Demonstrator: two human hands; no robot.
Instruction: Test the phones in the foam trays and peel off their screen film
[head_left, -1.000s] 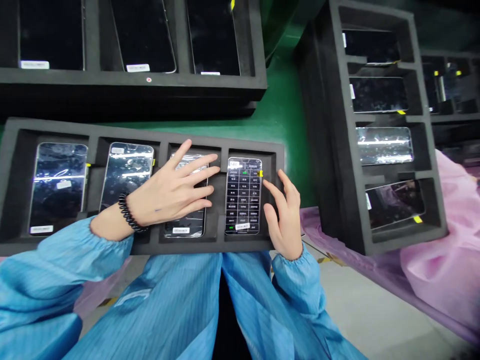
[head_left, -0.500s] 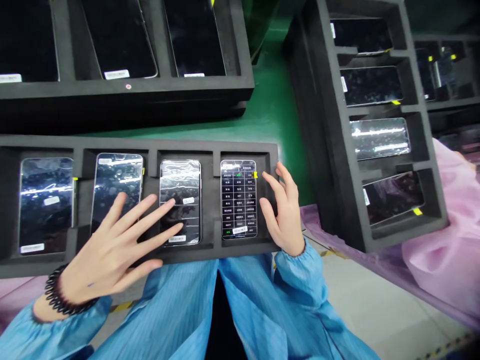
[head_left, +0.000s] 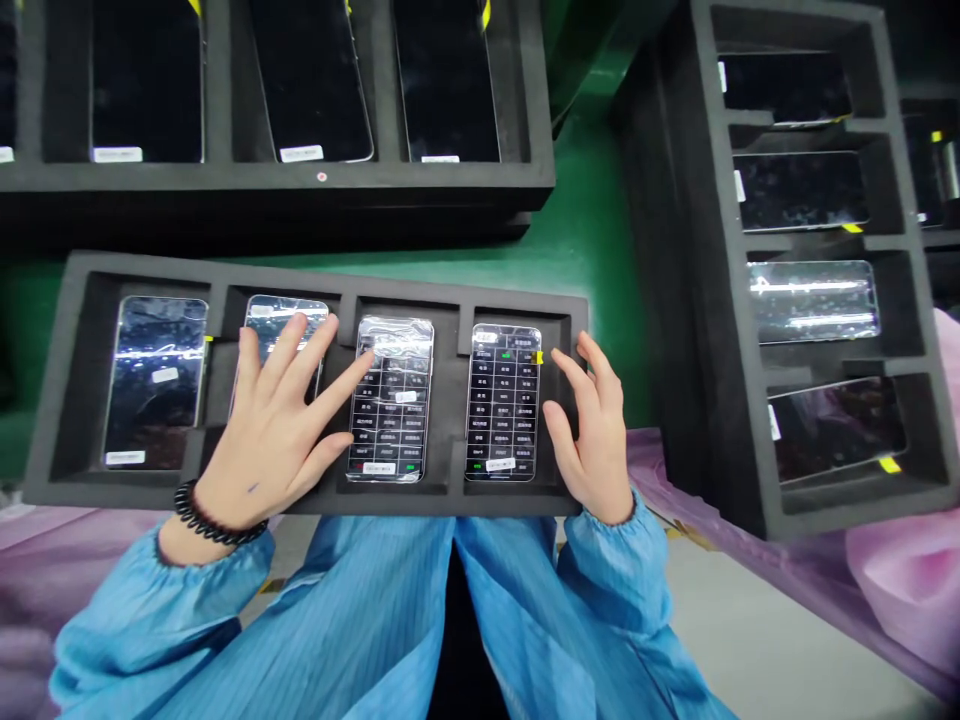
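A black foam tray (head_left: 442, 495) in front of me carries several smartphones in separate compartments. My left hand (head_left: 274, 415), fingers spread, covers much of the second smartphone (head_left: 281, 312) from the left. Its index fingertip reaches over the third smartphone (head_left: 390, 400), whose lit screen shows a grid of text cells; whether it touches the glass I cannot tell. At the tray's right end, my right hand (head_left: 592, 425) rests with its fingers apart beside the fourth smartphone (head_left: 502, 400), which shows a similar grid and has a yellow tab. The leftmost smartphone (head_left: 157, 380) has a dark screen.
Behind lies a larger black foam tray (head_left: 420, 178) of dark smartphones, on a green table surface (head_left: 585, 200). Stacked foam trays (head_left: 757, 400) with more smartphones stand at the right. Pink fabric (head_left: 900, 580) shows at the right edge.
The third smartphone's screen has gone from mostly dark to a text grid. My left hand has moved upward over the phones. The whole view has shifted, showing more of the tray's left end.
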